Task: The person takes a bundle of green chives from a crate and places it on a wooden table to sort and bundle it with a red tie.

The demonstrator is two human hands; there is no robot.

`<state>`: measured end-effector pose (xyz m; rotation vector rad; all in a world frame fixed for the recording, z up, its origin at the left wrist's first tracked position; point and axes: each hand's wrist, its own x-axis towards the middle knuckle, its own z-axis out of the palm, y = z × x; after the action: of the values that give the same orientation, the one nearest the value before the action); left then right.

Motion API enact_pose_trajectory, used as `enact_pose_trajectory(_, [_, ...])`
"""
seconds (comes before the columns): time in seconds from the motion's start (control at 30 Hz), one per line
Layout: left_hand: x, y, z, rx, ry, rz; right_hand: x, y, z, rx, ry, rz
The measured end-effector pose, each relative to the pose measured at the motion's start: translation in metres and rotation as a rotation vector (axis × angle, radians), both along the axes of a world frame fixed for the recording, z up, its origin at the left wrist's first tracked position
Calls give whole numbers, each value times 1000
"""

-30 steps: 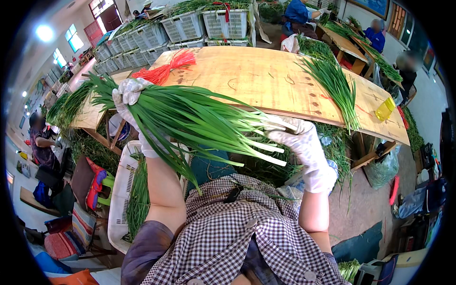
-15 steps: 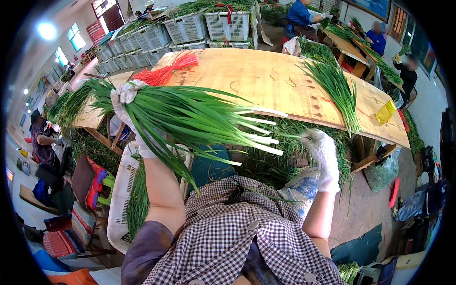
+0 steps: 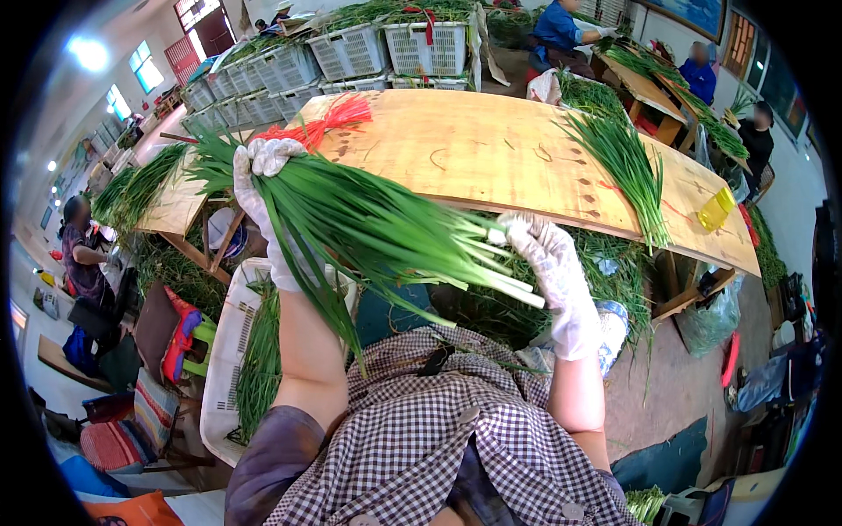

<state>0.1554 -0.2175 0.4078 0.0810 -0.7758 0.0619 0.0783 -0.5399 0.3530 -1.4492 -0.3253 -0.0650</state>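
The left hand's [image 3: 270,158] fingers clasp the greens [image 3: 377,210]; the right hand's [image 3: 544,256], narrow, meet their pale stems, grip unclear. Right of both, any lettering on the bottle [image 3: 717,209] is too small to read.

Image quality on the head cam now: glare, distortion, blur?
Head view: glare, a round white ceiling light blown out at upper left; head view: fisheye bend, the pale brown wooden table's long edges bow, corners go black; head view: the long green leaf bundle with white stalks looks slightly soft, possibly motion blur.
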Motion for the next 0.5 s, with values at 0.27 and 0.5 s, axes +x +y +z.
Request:
enact_pose_trajectory(0.27, [-10, 22, 19, -13, 233, 406, 22, -105, -77, -1368, 53, -573])
enact_pose_trajectory(0.5, [0, 12, 21, -5, 259, 466, 6, 18, -46, -352, -119, 58])
